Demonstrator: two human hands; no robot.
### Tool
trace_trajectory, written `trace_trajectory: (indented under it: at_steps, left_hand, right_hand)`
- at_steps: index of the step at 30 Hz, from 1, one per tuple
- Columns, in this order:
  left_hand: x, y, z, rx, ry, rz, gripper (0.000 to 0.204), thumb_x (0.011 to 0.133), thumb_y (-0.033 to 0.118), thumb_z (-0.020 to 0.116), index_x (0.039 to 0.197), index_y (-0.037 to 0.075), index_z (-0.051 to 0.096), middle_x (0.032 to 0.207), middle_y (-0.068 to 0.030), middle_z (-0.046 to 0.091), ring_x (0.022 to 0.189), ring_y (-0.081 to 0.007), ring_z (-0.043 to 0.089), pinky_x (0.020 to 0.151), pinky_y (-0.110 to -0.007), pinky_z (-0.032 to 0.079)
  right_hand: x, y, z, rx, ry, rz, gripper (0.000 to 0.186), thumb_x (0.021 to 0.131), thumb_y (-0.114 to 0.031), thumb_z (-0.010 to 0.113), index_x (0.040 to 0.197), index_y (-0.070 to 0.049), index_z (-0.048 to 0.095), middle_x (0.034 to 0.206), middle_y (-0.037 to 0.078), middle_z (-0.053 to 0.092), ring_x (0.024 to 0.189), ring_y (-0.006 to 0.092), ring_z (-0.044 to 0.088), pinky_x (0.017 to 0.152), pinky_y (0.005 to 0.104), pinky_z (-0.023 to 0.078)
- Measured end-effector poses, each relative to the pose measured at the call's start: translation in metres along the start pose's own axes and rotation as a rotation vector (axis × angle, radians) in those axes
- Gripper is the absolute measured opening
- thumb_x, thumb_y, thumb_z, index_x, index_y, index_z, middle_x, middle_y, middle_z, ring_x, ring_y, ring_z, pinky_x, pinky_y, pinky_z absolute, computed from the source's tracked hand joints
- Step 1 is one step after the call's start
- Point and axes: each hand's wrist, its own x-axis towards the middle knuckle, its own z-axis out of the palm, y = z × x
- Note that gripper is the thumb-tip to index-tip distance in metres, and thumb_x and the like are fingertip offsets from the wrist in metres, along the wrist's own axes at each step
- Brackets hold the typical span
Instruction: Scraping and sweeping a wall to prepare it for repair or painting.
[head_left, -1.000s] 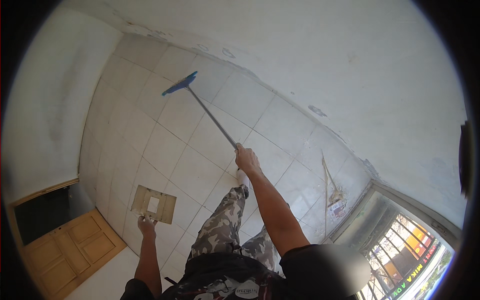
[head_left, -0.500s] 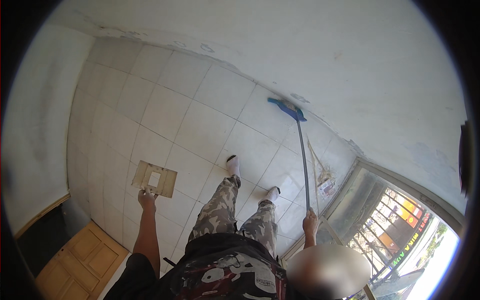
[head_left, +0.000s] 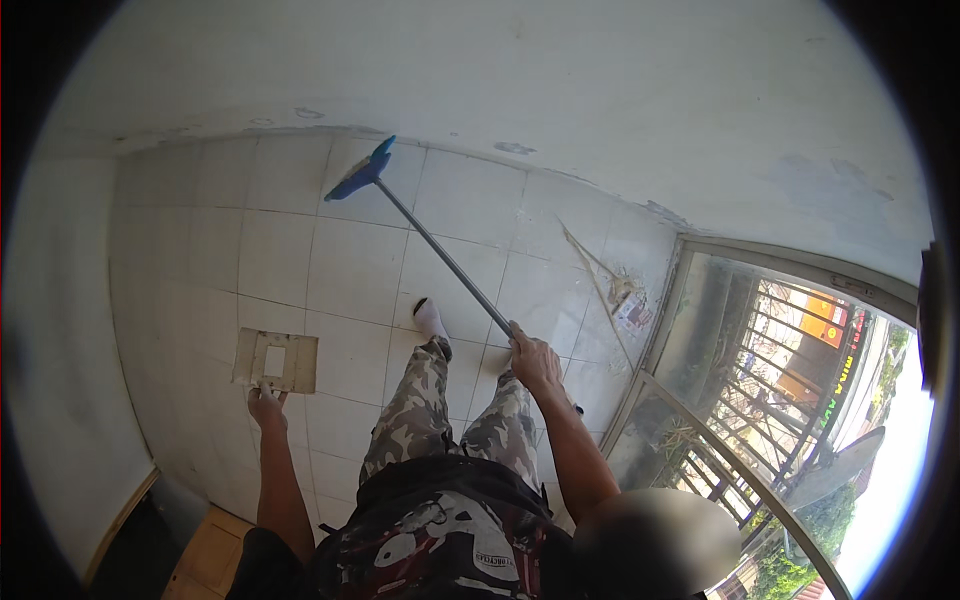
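Two grips: left hand on a flat beige rectangular panel; right hand on a grey-handled broom, blue head near the white-tiled floor's far edge.

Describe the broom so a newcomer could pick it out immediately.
Start at the white wall across the top, then drop to the tiled floor below it. There the broom slants up and left from the right hand. Its vivid blue head sets it apart from the dull beige board in the left hand.

The pale wall (patchy low down) meets tiled floor.
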Motion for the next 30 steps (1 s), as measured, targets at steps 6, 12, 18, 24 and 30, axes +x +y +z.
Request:
trace_trajectory:
  at_steps: [6,12,18,24,30]
  left_hand:
    - [-0.029,-0.009,-0.048,-0.020,0.114,0.003,0.021,0.092,0.013,0.045,0.104,-0.004,0.049,0.100,-0.0137,0.051,0.088,-0.0235,0.055,0.075,-0.040,0.057]
    - [-0.075,-0.019,-0.058,-0.106,0.240,0.004,0.023,0.092,0.013,0.047,0.104,-0.006,0.049,0.100,-0.0147,0.052,0.088,-0.0254,0.056,0.075,-0.040,0.058]
    - [-0.106,-0.028,-0.048,-0.075,0.215,0.010,0.025,0.091,0.014,0.047,0.106,-0.006,0.049,0.101,-0.0176,0.052,0.087,-0.0278,0.058,0.073,-0.041,0.059]
    - [-0.135,-0.030,-0.049,-0.123,0.176,0.064,0.027,0.091,0.014,0.048,0.109,-0.007,0.048,0.105,-0.0195,0.052,0.088,-0.0294,0.058,0.072,-0.042,0.059]
    - [-0.150,-0.034,-0.071,-0.139,0.167,0.112,0.027,0.091,0.015,0.048,0.109,-0.006,0.048,0.105,-0.0190,0.052,0.089,-0.0293,0.058,0.072,-0.044,0.058]
  right_hand:
    - [0.063,0.030,-0.009,-0.032,0.003,0.056,0.034,0.090,-0.027,0.043,0.122,-0.020,0.052,0.090,0.019,0.064,0.085,0.0358,0.062,0.073,0.0456,0.049]
    - [-0.022,0.204,-0.046,-0.014,0.050,0.330,0.037,0.088,-0.029,0.045,0.124,-0.021,0.052,0.101,0.020,0.061,0.096,0.0364,0.058,0.084,0.0447,0.045]
    - [-0.104,0.301,-0.060,0.018,0.114,0.505,0.038,0.089,-0.030,0.042,0.124,-0.018,0.052,0.110,0.018,0.059,0.104,0.0352,0.054,0.089,0.0434,0.042]
    - [-0.190,0.358,-0.064,0.095,0.219,0.551,0.038,0.088,-0.026,0.042,0.122,-0.014,0.054,0.103,0.022,0.060,0.096,0.0373,0.057,0.084,0.0441,0.045]
    - [-0.263,0.316,-0.094,0.114,0.231,0.461,0.037,0.087,-0.023,0.043,0.118,-0.010,0.056,0.079,0.027,0.059,0.073,0.0403,0.060,0.067,0.0475,0.046]
